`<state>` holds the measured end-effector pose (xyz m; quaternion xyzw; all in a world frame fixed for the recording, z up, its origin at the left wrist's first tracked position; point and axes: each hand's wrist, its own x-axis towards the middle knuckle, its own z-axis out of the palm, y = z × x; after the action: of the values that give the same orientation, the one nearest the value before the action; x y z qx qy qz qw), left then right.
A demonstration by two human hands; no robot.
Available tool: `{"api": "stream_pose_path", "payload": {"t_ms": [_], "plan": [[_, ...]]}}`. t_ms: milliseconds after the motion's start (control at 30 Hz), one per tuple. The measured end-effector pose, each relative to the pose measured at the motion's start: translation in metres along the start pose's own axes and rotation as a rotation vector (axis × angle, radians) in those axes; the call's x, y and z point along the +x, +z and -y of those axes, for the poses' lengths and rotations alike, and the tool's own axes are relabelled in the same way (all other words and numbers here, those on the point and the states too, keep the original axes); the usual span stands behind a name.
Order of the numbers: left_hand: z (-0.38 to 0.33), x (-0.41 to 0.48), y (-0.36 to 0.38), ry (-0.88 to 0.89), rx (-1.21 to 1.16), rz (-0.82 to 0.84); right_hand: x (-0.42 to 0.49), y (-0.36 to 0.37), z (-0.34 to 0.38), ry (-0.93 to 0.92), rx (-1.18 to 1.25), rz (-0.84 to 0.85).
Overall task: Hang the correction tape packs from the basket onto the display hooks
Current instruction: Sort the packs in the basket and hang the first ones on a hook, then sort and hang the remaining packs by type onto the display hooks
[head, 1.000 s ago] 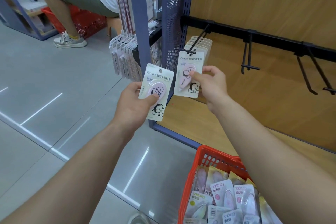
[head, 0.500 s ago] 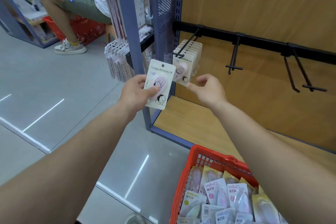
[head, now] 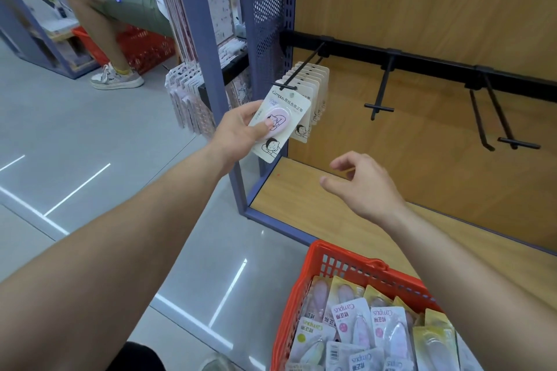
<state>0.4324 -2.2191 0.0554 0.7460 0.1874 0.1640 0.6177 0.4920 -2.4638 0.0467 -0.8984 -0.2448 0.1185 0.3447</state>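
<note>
- left hand (head: 238, 132) grips white carded pink correction tape pack (head: 278, 123) at black metal hook's tip (head: 284, 87)
- right hand (head: 364, 187) empty, fingers loose, above red plastic basket (head: 346, 268)

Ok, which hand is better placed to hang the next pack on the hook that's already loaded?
Left. The left hand grips a pink pack with its top just below the tip of the loaded hook. The right hand is empty, open, lower down, nearer the basket.
</note>
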Motion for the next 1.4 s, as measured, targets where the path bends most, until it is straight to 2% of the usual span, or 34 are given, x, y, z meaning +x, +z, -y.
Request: {"api": "stream_pose_path", "payload": {"t_ms": [400,633,800,933,1033,1167,1400], "plan": [[0.008,0.004,0.003,0.008,-0.005,-0.102,0.004,0.0,-0.008,-0.032,-0.032,0.016],[-0.004,0.011,0.01,-0.018,0.059,-0.102,0.002,-0.004,-0.01,-0.028,-0.041,0.001],[-0.009,0.026,0.03,-0.108,0.128,-0.192,-0.008,-0.01,-0.017,-0.018,-0.087,0.006],[-0.014,0.018,0.038,-0.279,0.273,-0.255,-0.026,-0.016,-0.026,0.017,-0.127,0.023],[-0.016,-0.013,0.043,-0.272,0.451,-0.178,-0.044,-0.018,-0.037,0.06,-0.135,0.032],[-0.008,-0.073,0.056,-0.182,0.749,0.049,-0.079,-0.02,-0.06,0.12,-0.161,0.056],[0.047,-0.196,0.112,-0.158,0.846,0.46,-0.158,-0.028,-0.132,0.269,-0.147,0.088]]}}
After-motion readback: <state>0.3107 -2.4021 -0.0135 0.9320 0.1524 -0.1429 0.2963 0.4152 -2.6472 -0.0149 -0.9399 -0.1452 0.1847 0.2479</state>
